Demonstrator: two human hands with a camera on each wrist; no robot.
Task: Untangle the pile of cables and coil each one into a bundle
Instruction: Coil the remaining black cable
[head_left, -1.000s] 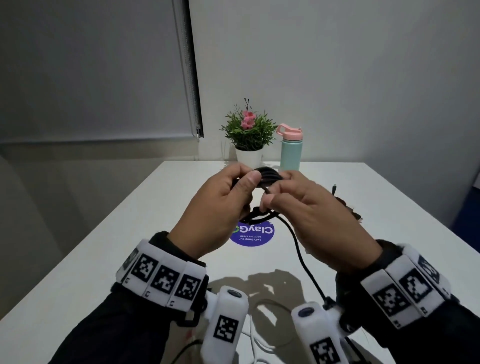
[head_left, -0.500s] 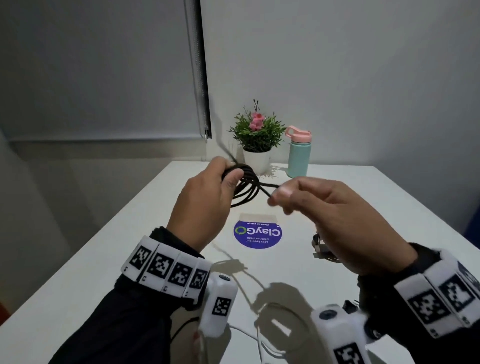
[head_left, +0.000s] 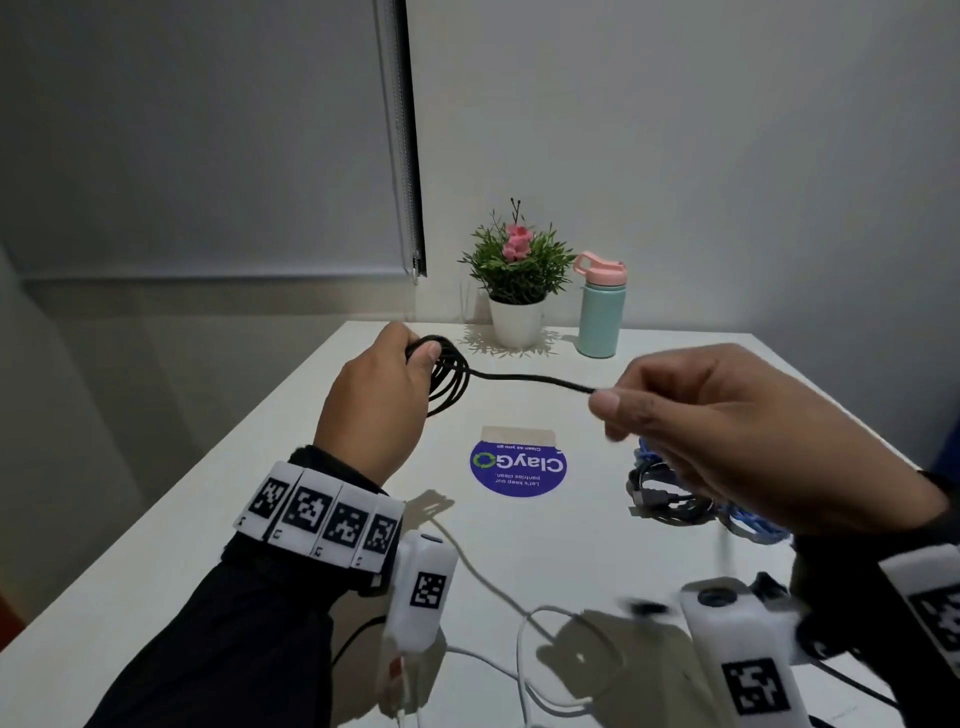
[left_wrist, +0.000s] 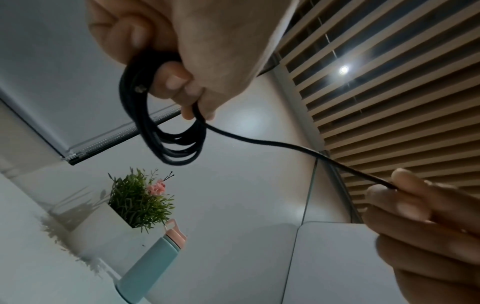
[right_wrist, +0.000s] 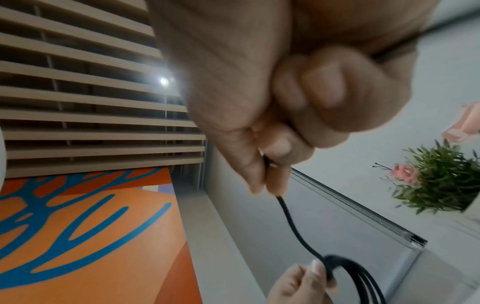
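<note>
My left hand (head_left: 374, 410) grips the coiled loops of the black cable (head_left: 452, 379) up at ten o'clock over the table (head_left: 156, 545) so they can't spring apart. My right hand (head_left: 737, 431) pinches the free tail out at three o'clock, drawn nearly straight, ready to wrap. It's thin, matte, several neat loops. More cables (head_left: 670, 493) wait under my right hand.

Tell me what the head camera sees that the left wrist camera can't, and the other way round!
Only the head view shows the blue sticker on the table and the pile of cables under the right hand. Only the left wrist view shows the slatted ceiling with its lamp. Both show the left hand gripping the black cable coil, the right hand pinching its loose end, the plant and the bottle.
</note>
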